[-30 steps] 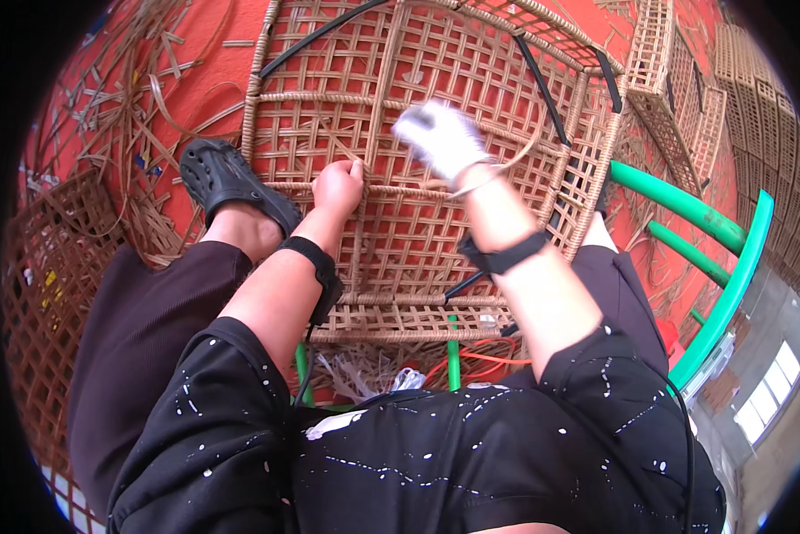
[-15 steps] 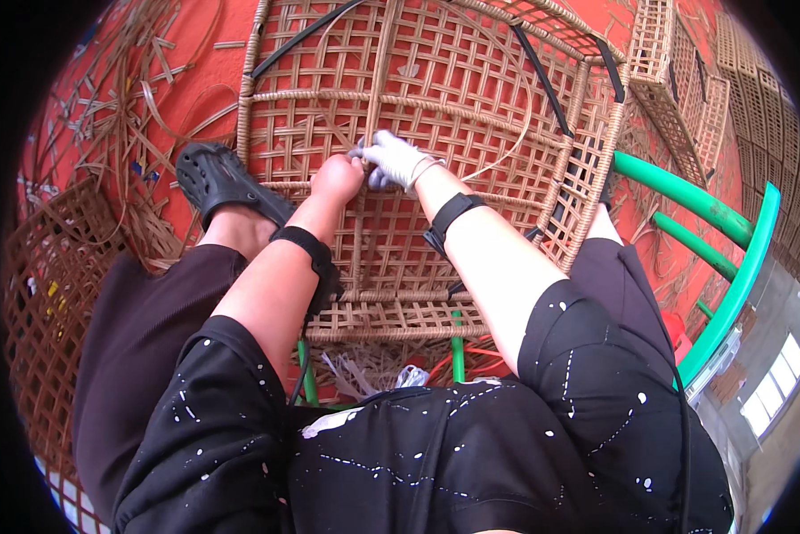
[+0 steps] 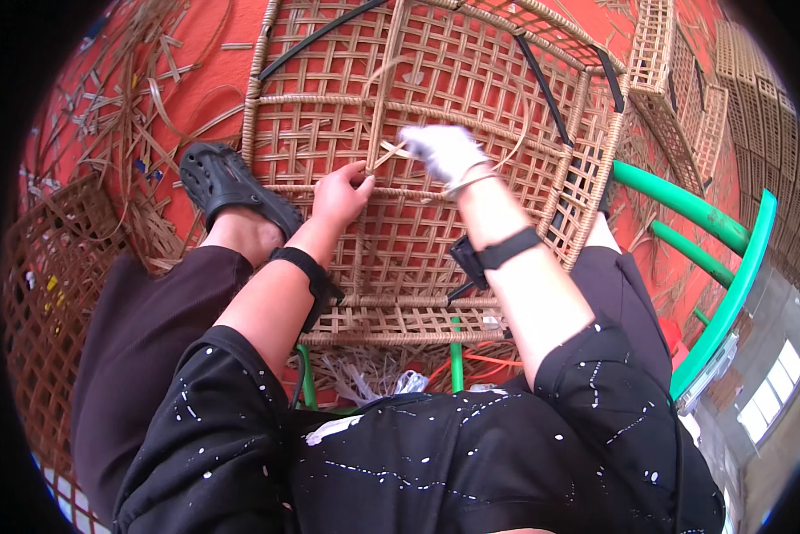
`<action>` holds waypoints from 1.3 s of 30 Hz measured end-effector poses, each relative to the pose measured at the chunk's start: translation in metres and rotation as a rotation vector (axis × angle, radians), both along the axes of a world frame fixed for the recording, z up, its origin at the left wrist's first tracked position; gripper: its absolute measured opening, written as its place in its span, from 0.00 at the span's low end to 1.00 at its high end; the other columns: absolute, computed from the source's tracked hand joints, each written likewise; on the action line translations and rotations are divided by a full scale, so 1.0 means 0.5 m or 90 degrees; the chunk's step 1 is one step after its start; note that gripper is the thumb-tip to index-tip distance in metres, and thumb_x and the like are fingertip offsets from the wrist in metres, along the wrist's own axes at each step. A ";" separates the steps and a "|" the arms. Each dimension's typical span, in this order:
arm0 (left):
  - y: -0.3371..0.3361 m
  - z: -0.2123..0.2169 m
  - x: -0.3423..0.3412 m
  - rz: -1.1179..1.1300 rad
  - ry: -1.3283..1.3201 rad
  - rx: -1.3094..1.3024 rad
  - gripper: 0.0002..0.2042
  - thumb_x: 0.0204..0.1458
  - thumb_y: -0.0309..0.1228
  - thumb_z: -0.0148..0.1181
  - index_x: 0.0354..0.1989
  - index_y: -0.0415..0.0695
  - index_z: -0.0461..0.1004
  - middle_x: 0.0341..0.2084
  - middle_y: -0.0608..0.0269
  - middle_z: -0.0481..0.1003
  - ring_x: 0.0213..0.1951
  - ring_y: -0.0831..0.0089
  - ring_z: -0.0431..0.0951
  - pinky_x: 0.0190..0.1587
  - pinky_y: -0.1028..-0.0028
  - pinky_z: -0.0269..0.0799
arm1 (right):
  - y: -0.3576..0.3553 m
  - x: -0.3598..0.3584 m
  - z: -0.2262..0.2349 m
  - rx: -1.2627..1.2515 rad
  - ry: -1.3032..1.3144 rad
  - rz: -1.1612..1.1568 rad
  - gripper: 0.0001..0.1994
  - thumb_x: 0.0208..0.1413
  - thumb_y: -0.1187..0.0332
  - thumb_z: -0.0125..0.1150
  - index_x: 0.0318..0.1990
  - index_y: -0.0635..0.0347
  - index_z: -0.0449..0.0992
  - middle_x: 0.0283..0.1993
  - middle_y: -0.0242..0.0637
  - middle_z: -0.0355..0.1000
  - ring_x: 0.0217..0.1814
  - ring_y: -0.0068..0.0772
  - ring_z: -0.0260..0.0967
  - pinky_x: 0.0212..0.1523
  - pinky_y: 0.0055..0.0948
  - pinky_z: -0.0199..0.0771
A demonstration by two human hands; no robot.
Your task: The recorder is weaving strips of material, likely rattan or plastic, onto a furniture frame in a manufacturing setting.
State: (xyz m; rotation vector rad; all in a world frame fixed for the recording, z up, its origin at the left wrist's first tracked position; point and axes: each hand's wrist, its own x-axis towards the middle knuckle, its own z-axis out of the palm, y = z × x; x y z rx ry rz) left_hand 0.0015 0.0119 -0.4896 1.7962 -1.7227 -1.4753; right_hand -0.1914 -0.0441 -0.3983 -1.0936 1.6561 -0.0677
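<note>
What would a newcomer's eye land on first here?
The large tan woven rattan lattice frame fills the centre, over a bright red floor. On it, the bare left hand pinches a thin cane strip and the white-gloved right hand grips it. A curved green metal tube frame stands at right.

Our right hand (image 3: 444, 151), beside left hand (image 3: 339, 191) half second ago, now apart, up and to right on frame (image 3: 436, 89). We draw cane strip (image 3: 391, 153) out between hands. Left hand shifted little, pinching weave.
</note>
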 end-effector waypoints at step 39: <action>-0.022 -0.015 -0.021 -0.027 -0.084 0.028 0.16 0.52 0.38 0.47 0.30 0.38 0.77 0.28 0.42 0.74 0.36 0.48 0.76 0.43 0.58 0.70 | 0.054 0.081 -0.124 -0.007 0.110 0.143 0.21 0.53 0.54 0.51 0.49 0.59 0.63 0.46 0.54 0.71 0.48 0.56 0.69 0.49 0.44 0.68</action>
